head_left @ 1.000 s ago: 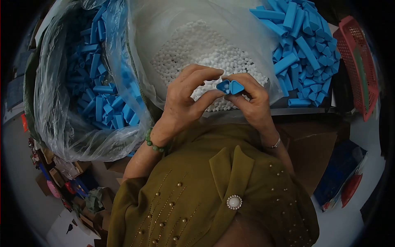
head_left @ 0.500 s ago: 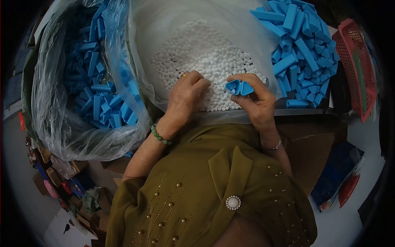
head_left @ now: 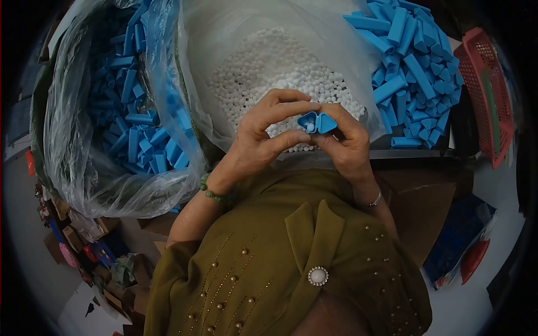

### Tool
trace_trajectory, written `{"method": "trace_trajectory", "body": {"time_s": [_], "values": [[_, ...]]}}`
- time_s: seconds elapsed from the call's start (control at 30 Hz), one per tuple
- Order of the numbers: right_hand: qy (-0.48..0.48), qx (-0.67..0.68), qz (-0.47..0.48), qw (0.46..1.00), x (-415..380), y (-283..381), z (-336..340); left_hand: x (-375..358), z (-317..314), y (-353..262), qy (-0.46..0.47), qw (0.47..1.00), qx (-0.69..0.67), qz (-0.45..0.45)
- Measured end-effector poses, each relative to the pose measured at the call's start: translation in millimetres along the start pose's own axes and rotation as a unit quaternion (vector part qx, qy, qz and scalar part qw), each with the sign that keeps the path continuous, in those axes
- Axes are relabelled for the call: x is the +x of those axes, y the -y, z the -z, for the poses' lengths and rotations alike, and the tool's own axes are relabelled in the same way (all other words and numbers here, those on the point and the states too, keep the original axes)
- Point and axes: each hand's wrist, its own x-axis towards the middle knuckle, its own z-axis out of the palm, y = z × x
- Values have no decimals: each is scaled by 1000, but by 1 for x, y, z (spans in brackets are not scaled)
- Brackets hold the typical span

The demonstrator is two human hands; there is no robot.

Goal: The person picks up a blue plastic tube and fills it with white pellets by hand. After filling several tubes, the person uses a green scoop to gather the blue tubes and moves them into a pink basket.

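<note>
While the person in the green shirt [head_left: 258,269] sits or stands at the table [head_left: 406,153], close to its near edge, the big clear bag [head_left: 120,206] bulges at the left, with loose blue pieces [head_left: 134,145] inside. Right of it, the pale sheet [head_left: 210,25] spreads over the table, a broad patch of white balls [head_left: 263,73] lying on it. A heap of blue tubes [head_left: 417,67] fills the table's right side down to the near right corner, and beyond that side leans the pink basket [head_left: 476,73].

Both forearms reach up from the near edge and angle inward, so the hands meet over the near part of the balls. The left hand [head_left: 260,131] comes in from the left, back upward, fingers arched over and thumb stretched below, tips closed on the tube [head_left: 302,119]. The right hand [head_left: 348,137] curls from the other side, wrist bent inward, clasping the tube between thumb and fingers. Held above the sheet, the tube turns its open mouth up, its triangular cap [head_left: 327,124] tipped aside. Something small and white [head_left: 310,127] shows in the mouth.
</note>
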Motion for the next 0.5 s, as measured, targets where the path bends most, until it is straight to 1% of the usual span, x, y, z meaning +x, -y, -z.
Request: {"method": "trace_trajectory", "body": {"time_s": [0.03, 0.07, 0.1, 0.13, 0.2, 0.23, 0.3, 0.33, 0.37, 0.4, 0.43, 0.47, 0.5], "values": [[2, 0, 1, 1000, -1, 2, 0, -1, -3, 5, 12, 996, -93, 12], [8, 53, -39, 998, -3, 4, 0, -5, -6, 5, 11, 996, -93, 12], [13, 106, -78, 991, -4, 5, 0, -6, -9, -5, -4, 973, -213, 89], [14, 105, -77, 991, -3, 4, 2, -6, -11, -11, -19, 930, -329, 163], [43, 227, -87, 969, -1, 2, 4, -8, -9, -8, -13, 924, -342, 169], [43, 226, -86, 969, 0, 1, 4, -9, -9, -7, -6, 918, -355, 175], [66, 376, -109, 918, 2, -2, 3, -8, -9, -8, -10, 924, -337, 178], [65, 375, -109, 918, 4, -2, 1, -8, -9, -8, -14, 930, -319, 182], [55, 399, -121, 907, 6, -2, -1, -8, -9, -7, -13, 930, -320, 181], [46, 422, -133, 896, 7, -2, -3, -7, -10, -6, -2, 958, -249, 145], [45, 422, -132, 896, 8, 0, -3, -6, -10, -5, 8, 978, -176, 108], [43, 422, -145, 894, 10, 3, -3, -5, -10, -7, 9, 978, -176, 108], [41, 423, -158, 891, 11, 6, -3, -4, -11, -11, 1, 976, -177, 127]]}}
